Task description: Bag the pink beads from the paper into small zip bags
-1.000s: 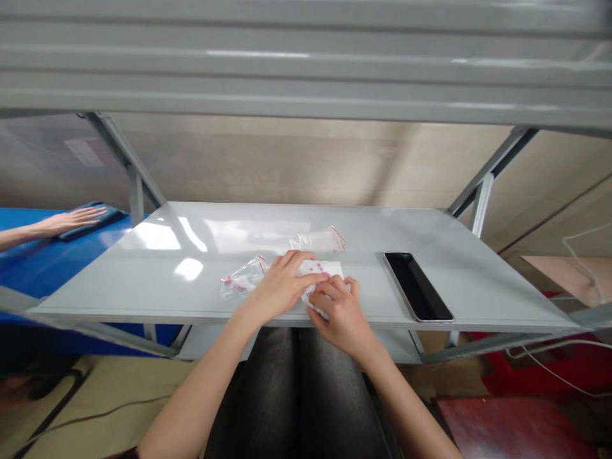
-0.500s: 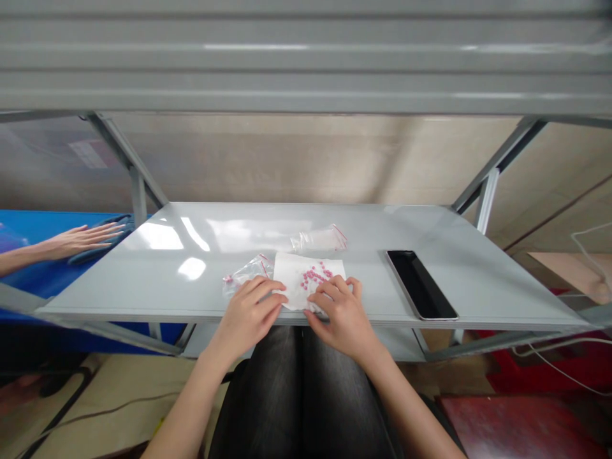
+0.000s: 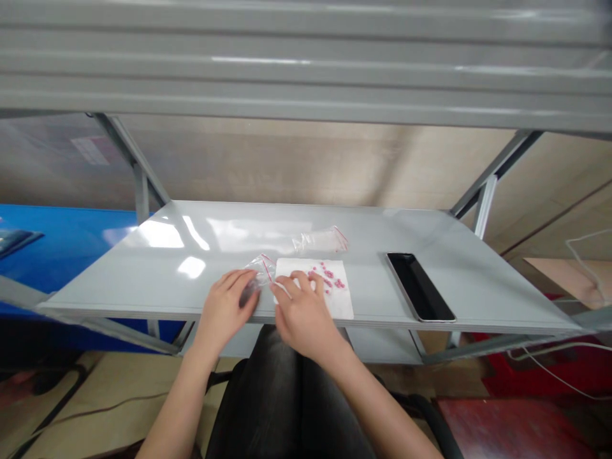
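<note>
My right grip (image 3: 306, 312) lies over the near left part of the white sheet (image 3: 340, 305), fingers bent, their tips by the sheet's left edge; I cannot tell whether they pinch anything. My left grip (image 3: 224, 312), to the left of the sheet, curves thumb and fingers about the near end of a clear bag (image 3: 258, 269); how firmly it closes there, I cannot tell. That bag lies on the worktop (image 3: 119, 280) just beside the sheet's left edge. Its long axis slants from near left to far right, the red-striped end pointing toward the sheet. Pink beads (image 3: 329, 274) are scattered across the sheet's right half. Well right of the sheet, a black phone (image 3: 421, 287) slants from far left to near right. Beyond the sheet, a second clear bag (image 3: 318, 241) lies crosswise, its red-striped end pointing right.
</note>
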Motion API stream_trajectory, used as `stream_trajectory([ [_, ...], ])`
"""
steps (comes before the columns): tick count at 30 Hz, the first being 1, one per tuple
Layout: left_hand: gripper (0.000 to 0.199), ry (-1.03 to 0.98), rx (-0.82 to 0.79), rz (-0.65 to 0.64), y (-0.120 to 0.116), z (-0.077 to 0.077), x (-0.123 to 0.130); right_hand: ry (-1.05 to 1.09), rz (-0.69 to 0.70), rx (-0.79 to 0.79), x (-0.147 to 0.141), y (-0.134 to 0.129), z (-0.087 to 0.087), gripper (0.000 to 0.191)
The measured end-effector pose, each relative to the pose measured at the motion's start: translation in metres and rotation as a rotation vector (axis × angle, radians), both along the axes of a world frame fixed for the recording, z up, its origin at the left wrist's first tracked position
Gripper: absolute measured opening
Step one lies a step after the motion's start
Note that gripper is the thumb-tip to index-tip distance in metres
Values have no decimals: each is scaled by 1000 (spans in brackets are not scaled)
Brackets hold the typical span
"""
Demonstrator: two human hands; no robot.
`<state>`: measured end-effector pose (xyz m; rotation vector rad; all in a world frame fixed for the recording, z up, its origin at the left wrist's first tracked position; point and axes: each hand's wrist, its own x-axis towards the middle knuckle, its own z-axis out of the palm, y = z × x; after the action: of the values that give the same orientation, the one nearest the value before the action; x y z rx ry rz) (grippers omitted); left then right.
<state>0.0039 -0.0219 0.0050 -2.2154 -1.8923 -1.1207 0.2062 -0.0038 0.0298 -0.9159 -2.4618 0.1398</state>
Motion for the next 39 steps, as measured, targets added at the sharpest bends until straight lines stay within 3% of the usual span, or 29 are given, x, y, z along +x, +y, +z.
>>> stream_trajectory([
  [3,20,-62,-9,8,3,-6,-4,-52,56,-24,-34,-5,-1,46],
  [6,19,-142,5,36,1,-7,-4,-25,71,-59,-44,-9,-6,47],
  [9,18,-240,36,85,-1,-7,-5,134,100,-95,-32,-15,-6,40],
  [13,18,-388,124,199,-1,-5,-4,547,133,-212,-2,-25,2,27],
  [17,11,-463,287,256,-14,10,16,919,92,-641,22,-34,2,17],
  [20,17,-367,434,88,-34,21,51,1148,74,-1056,35,-37,-7,30],
  [23,28,-201,499,-104,-55,15,87,1264,77,-1304,48,-35,-18,47],
  [27,22,-29,537,-238,-71,-12,110,1068,-45,-1338,65,-31,-29,43],
  [30,16,-27,513,-301,-74,-26,113,861,-92,-1284,74,-34,-34,43],
  [34,16,-58,484,-386,-76,-31,116,671,-143,-1219,80,-46,-37,40],
  [39,20,-31,428,-427,-82,-39,116,578,-136,-1317,88,-61,-42,36],
])
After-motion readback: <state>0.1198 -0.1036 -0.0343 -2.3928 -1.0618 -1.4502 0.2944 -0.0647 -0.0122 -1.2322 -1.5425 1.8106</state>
